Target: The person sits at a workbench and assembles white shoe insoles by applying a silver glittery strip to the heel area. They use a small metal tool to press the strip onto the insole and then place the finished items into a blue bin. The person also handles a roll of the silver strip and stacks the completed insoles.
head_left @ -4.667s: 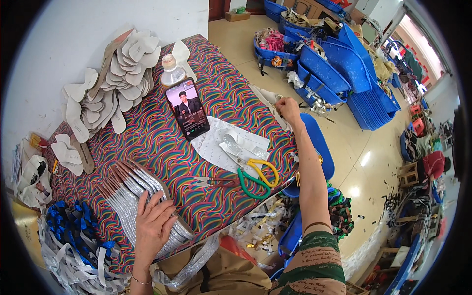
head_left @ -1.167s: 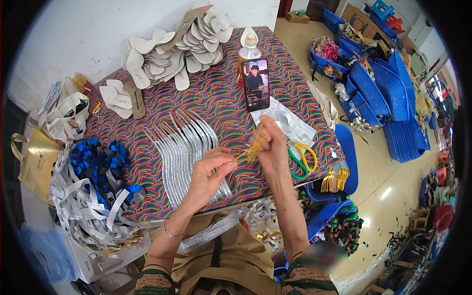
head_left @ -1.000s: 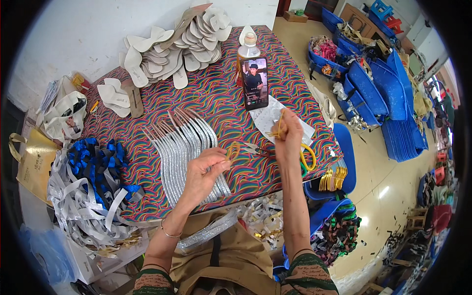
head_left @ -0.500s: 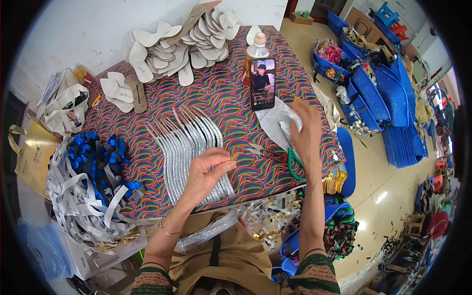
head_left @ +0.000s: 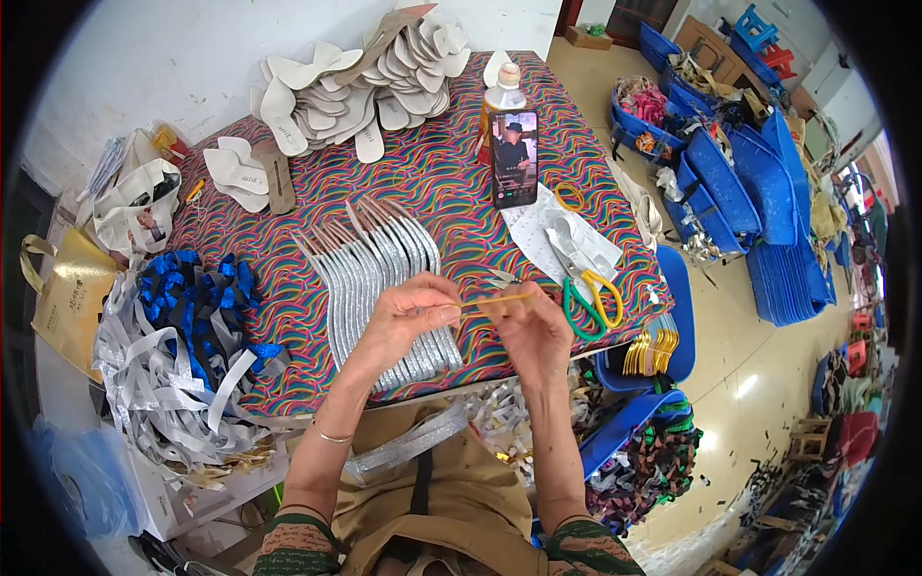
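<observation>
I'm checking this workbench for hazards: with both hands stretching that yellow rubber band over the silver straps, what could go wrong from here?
1. The rubber band, pulled taut between the left hand and right hand, might slip or snap and sting the fingers.
2. The scissors lie near the table's right edge, close to the right hand; a nudge could knock them off.
3. The fanned silver straps could be scattered.

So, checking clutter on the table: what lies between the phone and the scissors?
In the head view, a white paper sheet spans from the phone to the scissors, which lie on it.
</observation>
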`<action>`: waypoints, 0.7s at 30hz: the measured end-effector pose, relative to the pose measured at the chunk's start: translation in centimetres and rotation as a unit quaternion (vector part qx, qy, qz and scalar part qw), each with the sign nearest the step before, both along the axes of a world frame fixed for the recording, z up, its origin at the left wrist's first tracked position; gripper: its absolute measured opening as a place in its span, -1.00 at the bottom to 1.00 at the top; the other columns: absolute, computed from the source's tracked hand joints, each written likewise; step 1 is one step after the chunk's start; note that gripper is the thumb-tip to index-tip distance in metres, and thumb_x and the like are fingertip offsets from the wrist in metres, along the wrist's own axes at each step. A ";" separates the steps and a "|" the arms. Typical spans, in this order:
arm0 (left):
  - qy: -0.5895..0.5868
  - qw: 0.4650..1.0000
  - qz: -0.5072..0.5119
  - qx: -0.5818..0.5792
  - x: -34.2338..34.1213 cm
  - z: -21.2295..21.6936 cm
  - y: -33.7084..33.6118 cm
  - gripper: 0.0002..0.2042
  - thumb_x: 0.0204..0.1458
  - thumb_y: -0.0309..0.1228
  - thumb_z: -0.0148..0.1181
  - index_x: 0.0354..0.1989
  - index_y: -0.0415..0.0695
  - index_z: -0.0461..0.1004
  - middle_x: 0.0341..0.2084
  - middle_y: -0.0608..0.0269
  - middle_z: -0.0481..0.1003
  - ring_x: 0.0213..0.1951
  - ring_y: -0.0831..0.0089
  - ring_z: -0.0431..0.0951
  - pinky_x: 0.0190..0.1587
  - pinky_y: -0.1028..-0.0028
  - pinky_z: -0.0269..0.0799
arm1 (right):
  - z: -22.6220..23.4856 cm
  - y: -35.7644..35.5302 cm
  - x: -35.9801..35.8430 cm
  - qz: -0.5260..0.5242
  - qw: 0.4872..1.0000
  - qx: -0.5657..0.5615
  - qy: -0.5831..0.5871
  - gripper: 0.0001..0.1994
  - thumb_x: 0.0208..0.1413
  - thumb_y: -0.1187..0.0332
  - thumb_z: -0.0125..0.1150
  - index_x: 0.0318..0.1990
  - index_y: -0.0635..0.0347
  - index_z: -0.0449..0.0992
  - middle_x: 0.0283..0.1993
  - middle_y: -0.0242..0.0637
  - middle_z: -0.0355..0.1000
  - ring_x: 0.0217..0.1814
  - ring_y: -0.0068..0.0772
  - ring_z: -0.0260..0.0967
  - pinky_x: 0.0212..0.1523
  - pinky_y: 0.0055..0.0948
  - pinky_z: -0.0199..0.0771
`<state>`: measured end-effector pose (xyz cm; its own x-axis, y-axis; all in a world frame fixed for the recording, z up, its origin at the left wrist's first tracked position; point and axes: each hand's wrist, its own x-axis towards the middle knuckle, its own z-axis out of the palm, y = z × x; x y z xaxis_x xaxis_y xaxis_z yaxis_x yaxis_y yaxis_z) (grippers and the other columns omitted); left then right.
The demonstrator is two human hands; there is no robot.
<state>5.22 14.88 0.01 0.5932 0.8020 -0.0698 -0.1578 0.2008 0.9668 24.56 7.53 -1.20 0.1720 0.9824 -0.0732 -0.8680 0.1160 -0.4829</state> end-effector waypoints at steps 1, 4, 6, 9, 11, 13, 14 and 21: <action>-0.004 1.000 0.000 0.003 0.1 0.0 0.0 -0.92 0.04 -0.53 0.31 -0.33 -0.26 0.68 -0.14 0.19 0.54 -0.04 0.39 0.51 0.04 0.42 0.40 | -0.1 -0.2 -0.2 -0.015 0.997 0.020 0.069 -0.93 0.14 0.49 0.15 -0.37 0.21 0.40 -0.44 -0.42 0.30 -0.39 -0.51 0.22 -0.04 -0.40 0.33; -0.009 1.000 0.008 -0.003 -0.4 -0.1 0.2 -0.91 0.02 -0.52 0.30 -0.39 -0.30 0.66 -0.15 0.15 0.54 0.01 0.32 0.50 0.09 0.34 0.37 | -1.1 -1.1 -0.2 -0.006 0.998 0.011 0.069 -0.91 0.12 0.52 0.16 -0.28 0.18 0.37 -0.55 -0.55 0.12 -0.59 -0.67 -0.04 -0.42 -0.52 0.13; -0.004 1.000 0.012 -0.020 -0.6 -0.5 0.3 -0.91 0.02 -0.52 0.30 -0.41 -0.30 0.66 -0.15 0.15 0.54 0.02 0.32 0.49 0.09 0.34 0.36 | -1.9 -1.7 0.0 0.022 0.983 -0.091 -0.158 -0.88 0.10 0.54 0.17 -0.26 0.17 0.36 -0.58 -0.58 0.09 -0.64 -0.71 -0.10 -0.57 -0.54 0.01; 0.002 1.000 0.001 0.005 -0.5 -1.0 0.0 -0.90 0.03 -0.53 0.28 -0.43 -0.32 0.64 -0.16 0.18 0.53 -0.06 0.37 0.50 0.02 0.40 0.38 | -3.8 -1.3 -0.8 0.019 0.925 -0.145 -0.351 -0.77 0.05 0.64 0.15 -0.13 0.21 0.41 -0.59 -0.57 0.22 -0.66 -0.77 0.00 -0.67 -0.60 -0.02; 0.006 1.000 0.004 0.019 -0.5 -0.7 -0.6 -0.90 0.04 -0.54 0.26 -0.43 -0.33 0.64 -0.19 0.20 0.51 -0.13 0.43 0.49 -0.03 0.44 0.38 | -4.8 -1.2 -2.1 0.027 0.855 -0.137 -0.500 -0.70 0.05 0.67 0.12 -0.04 0.27 0.45 -0.52 -0.49 0.35 -0.56 -0.73 0.21 -0.59 -0.60 0.20; -0.001 1.000 0.018 0.012 -0.7 -0.1 -1.6 -0.90 0.04 -0.55 0.24 -0.41 -0.33 0.64 -0.19 0.20 0.50 -0.17 0.44 0.49 -0.05 0.44 0.38 | -7.3 -0.5 -2.8 -0.013 0.818 -0.101 -0.566 -0.73 0.05 0.67 0.12 -0.06 0.30 0.46 -0.49 -0.47 0.38 -0.51 -0.70 0.27 -0.51 -0.59 0.27; -0.004 1.000 0.026 0.009 -0.9 0.1 -2.4 -0.90 0.04 -0.56 0.23 -0.40 -0.33 0.64 -0.19 0.19 0.49 -0.19 0.45 0.49 -0.07 0.44 0.38 | -8.2 -0.3 -2.9 -0.033 0.797 -0.082 -0.598 -0.74 0.06 0.66 0.12 -0.07 0.31 0.47 -0.48 -0.46 0.39 -0.48 -0.68 0.29 -0.47 -0.59 0.31; -0.059 0.988 0.009 -0.143 -6.0 1.1 -11.3 -0.88 -0.04 -0.61 0.28 -0.46 -0.24 0.42 -0.32 0.28 0.36 -0.34 0.57 0.39 -0.22 0.52 0.34 | -6.5 -0.1 -3.5 -0.034 0.757 -0.117 -0.642 -0.83 0.18 0.46 0.12 -0.13 0.31 0.54 -0.35 0.01 0.56 -0.32 -0.08 0.57 -0.25 -0.23 0.47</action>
